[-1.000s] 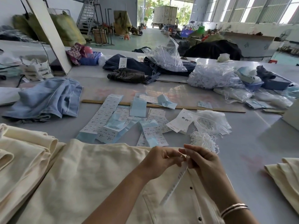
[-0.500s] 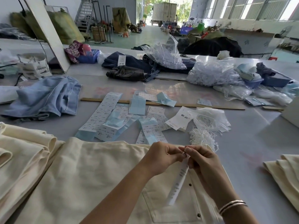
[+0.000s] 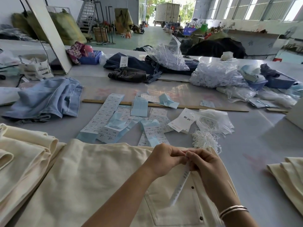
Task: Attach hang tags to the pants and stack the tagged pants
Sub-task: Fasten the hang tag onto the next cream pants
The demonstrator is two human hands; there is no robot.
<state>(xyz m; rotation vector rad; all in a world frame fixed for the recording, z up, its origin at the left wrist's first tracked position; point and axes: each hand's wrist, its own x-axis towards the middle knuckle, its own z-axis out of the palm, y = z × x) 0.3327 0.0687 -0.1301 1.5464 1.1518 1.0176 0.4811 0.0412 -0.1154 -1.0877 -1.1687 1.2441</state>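
Observation:
Cream pants [image 3: 91, 177] lie flat on the grey table in front of me, back pocket up. My left hand [image 3: 162, 158] and my right hand [image 3: 204, 164] meet fingertip to fingertip above the waistband. Together they pinch the top of a narrow white hang tag [image 3: 179, 185], which hangs edge-on below them over the pocket. A pile of folded cream pants [image 3: 21, 154] lies at the left, and another folded cream stack [image 3: 288, 176] at the right edge. White tag strings [image 3: 205, 141] lie just beyond my hands.
Sticker sheets and blue backing strips [image 3: 114, 122] spread across the middle of the table, with white hang tags [image 3: 182, 120] and a bag of strings [image 3: 214, 120]. Light blue jeans [image 3: 47, 99] lie at the left; dark jeans [image 3: 131, 69] and plastic bags [image 3: 216, 74] farther back.
Both hands stayed together over the waistband, pinching the tag's top more tightly. The hanging tag has swung slightly and now shows more edge-on.

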